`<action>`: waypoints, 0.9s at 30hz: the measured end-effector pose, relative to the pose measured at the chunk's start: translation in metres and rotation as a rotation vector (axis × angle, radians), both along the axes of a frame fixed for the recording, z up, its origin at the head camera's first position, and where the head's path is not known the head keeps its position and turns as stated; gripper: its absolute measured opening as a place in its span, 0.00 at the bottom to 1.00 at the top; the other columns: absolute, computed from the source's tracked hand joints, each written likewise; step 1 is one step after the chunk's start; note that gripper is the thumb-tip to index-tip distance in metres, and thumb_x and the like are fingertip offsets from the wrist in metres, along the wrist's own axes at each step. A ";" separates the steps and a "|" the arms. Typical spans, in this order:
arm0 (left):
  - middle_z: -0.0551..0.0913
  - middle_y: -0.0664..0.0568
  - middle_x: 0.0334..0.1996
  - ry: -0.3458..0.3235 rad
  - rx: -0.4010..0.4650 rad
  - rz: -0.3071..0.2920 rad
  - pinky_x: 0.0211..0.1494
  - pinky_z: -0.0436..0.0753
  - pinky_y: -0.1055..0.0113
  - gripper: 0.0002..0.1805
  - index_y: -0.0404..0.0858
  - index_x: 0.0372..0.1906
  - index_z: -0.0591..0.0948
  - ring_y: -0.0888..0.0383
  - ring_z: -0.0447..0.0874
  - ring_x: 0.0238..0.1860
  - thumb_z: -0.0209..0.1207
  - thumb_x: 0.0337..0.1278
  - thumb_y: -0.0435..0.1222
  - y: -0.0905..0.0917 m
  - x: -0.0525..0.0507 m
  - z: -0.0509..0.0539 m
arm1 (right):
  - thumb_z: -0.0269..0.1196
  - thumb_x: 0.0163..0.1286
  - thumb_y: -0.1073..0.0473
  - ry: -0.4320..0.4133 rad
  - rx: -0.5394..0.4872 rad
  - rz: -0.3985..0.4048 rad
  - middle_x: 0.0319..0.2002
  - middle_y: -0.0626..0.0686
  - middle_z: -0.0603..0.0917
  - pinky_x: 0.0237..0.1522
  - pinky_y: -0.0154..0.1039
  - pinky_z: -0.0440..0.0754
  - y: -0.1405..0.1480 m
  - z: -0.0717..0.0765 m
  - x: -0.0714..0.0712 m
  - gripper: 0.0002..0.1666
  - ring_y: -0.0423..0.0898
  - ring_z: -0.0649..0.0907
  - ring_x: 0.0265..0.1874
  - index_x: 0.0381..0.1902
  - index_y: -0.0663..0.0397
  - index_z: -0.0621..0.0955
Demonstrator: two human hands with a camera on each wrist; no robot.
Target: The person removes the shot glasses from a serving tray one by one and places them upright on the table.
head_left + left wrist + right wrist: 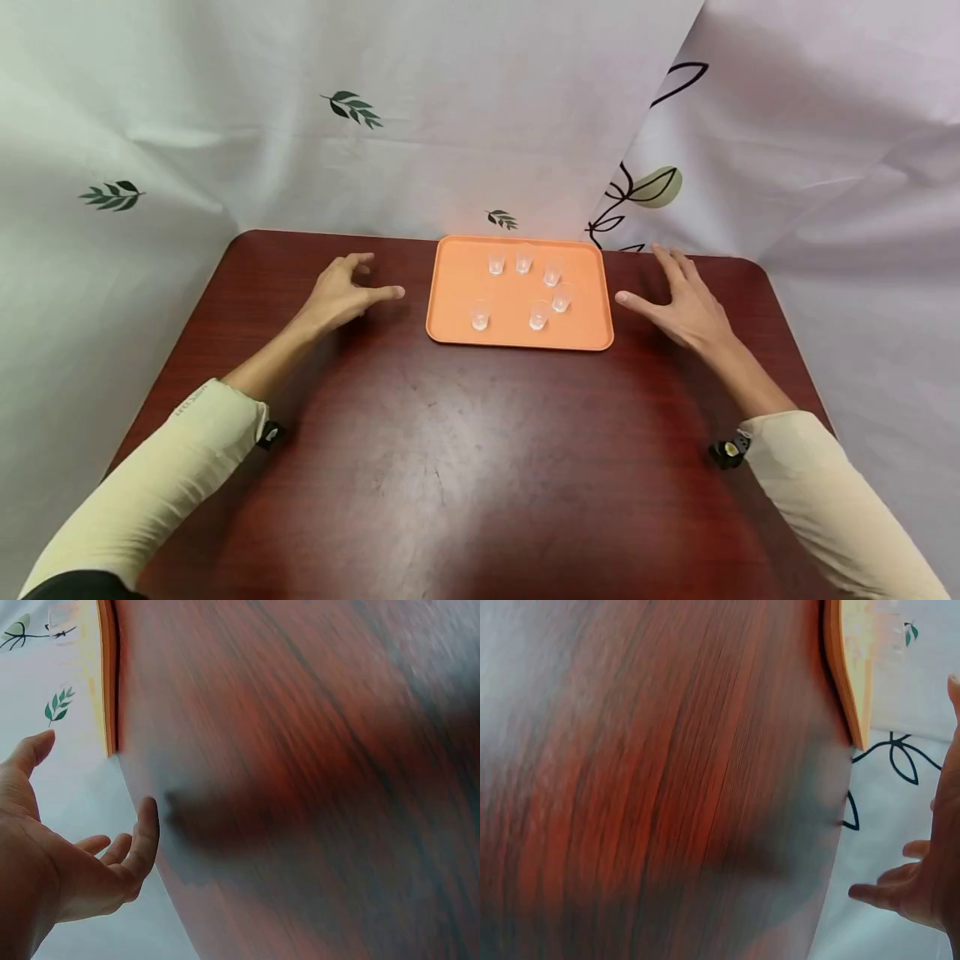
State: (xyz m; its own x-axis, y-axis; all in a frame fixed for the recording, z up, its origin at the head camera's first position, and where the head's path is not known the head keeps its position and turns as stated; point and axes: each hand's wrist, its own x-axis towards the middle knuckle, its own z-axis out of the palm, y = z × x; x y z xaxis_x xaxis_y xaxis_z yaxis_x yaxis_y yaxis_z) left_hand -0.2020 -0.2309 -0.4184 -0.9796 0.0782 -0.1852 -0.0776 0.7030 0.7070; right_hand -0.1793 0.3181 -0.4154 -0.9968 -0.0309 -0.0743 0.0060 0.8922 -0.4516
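The left hand point(341, 292) hangs beside the orange tray point(510, 293), not touching it, its fingers loosely bent, thumb spread away, holding nothing. The tray lies flat at the tabletop's point(450, 450) far edge; it looks stiff and light, probably smooth plastic, best held by the raised rims at both short ends and kept level. On it stand six small clear cups point(480, 316), one alone at front left, the others arcing from back to front right. They look light, slippery and easily tipped; whether glass or plastic, I cannot tell. The right hand point(686, 304) is just beyond the right rim, fingers extended, thumb apart, also bare. The tabletop is glossy dark-red wood grain, scuffed mid-front; pale leaf-printed cloth point(225, 125) hangs around it.
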 end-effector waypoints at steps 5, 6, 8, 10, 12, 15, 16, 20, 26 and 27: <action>0.74 0.37 0.76 -0.065 0.100 -0.002 0.44 0.97 0.59 0.55 0.41 0.88 0.66 0.43 0.93 0.46 0.77 0.66 0.60 0.006 0.000 -0.001 | 0.68 0.70 0.17 0.036 -0.052 0.018 0.92 0.60 0.55 0.79 0.87 0.65 -0.009 0.000 0.001 0.68 0.69 0.62 0.89 0.95 0.33 0.53; 0.74 0.37 0.77 -0.079 0.121 -0.002 0.45 0.98 0.59 0.55 0.41 0.88 0.66 0.43 0.93 0.46 0.77 0.66 0.59 0.007 0.000 -0.001 | 0.69 0.70 0.18 0.041 -0.065 0.025 0.92 0.60 0.56 0.81 0.85 0.65 -0.011 -0.001 0.001 0.67 0.68 0.61 0.89 0.95 0.35 0.54; 0.74 0.37 0.77 -0.109 0.161 -0.004 0.47 0.99 0.58 0.54 0.41 0.89 0.66 0.42 0.95 0.48 0.77 0.67 0.57 0.010 0.001 -0.002 | 0.71 0.71 0.22 0.055 -0.096 0.040 0.91 0.62 0.58 0.85 0.81 0.63 -0.014 -0.002 0.000 0.66 0.67 0.61 0.89 0.94 0.39 0.57; 0.73 0.37 0.78 -0.135 0.204 -0.008 0.47 0.99 0.58 0.53 0.41 0.89 0.65 0.43 0.95 0.47 0.78 0.67 0.53 0.014 0.000 -0.003 | 0.72 0.71 0.24 0.066 -0.128 0.052 0.90 0.63 0.60 0.88 0.77 0.62 -0.017 -0.004 -0.001 0.65 0.66 0.61 0.89 0.93 0.42 0.60; 0.72 0.36 0.78 -0.155 0.239 -0.015 0.47 0.99 0.58 0.53 0.41 0.89 0.65 0.44 0.95 0.47 0.78 0.67 0.51 0.017 0.000 -0.004 | 0.74 0.71 0.26 0.070 -0.160 0.057 0.89 0.63 0.63 0.88 0.74 0.64 -0.020 -0.005 -0.001 0.64 0.65 0.63 0.89 0.93 0.45 0.62; 0.72 0.34 0.75 -0.179 0.279 -0.029 0.46 1.00 0.57 0.52 0.41 0.89 0.66 0.44 0.94 0.46 0.79 0.67 0.46 0.023 -0.001 -0.006 | 0.75 0.71 0.28 0.057 -0.205 0.050 0.87 0.64 0.65 0.85 0.72 0.71 -0.025 -0.007 -0.001 0.63 0.66 0.69 0.85 0.92 0.46 0.62; 0.72 0.34 0.74 -0.187 0.289 -0.034 0.46 1.00 0.57 0.51 0.41 0.89 0.66 0.44 0.93 0.46 0.79 0.67 0.45 0.025 -0.001 -0.006 | 0.75 0.71 0.29 0.048 -0.224 0.045 0.87 0.64 0.65 0.84 0.71 0.74 -0.027 -0.007 -0.001 0.63 0.67 0.71 0.83 0.92 0.46 0.62; 0.72 0.34 0.71 -0.213 0.328 -0.046 0.46 1.00 0.56 0.50 0.42 0.88 0.68 0.45 0.93 0.43 0.80 0.66 0.40 0.032 -0.002 -0.009 | 0.75 0.72 0.30 0.013 -0.290 0.028 0.87 0.62 0.66 0.83 0.71 0.77 -0.035 -0.008 0.000 0.62 0.70 0.76 0.79 0.92 0.46 0.63; 0.71 0.33 0.71 -0.241 0.398 -0.065 0.46 1.00 0.56 0.49 0.42 0.87 0.70 0.48 0.93 0.38 0.81 0.64 0.33 0.043 -0.003 -0.014 | 0.76 0.71 0.30 -0.029 -0.349 0.004 0.86 0.59 0.69 0.84 0.70 0.75 -0.046 -0.011 0.000 0.60 0.69 0.75 0.81 0.90 0.46 0.66; 0.72 0.33 0.71 -0.243 0.406 -0.068 0.46 1.00 0.56 0.49 0.41 0.87 0.70 0.49 0.93 0.38 0.81 0.63 0.32 0.045 -0.003 -0.015 | 0.77 0.71 0.31 -0.031 -0.364 0.002 0.86 0.59 0.70 0.84 0.69 0.76 -0.047 -0.011 0.000 0.60 0.68 0.76 0.80 0.90 0.47 0.67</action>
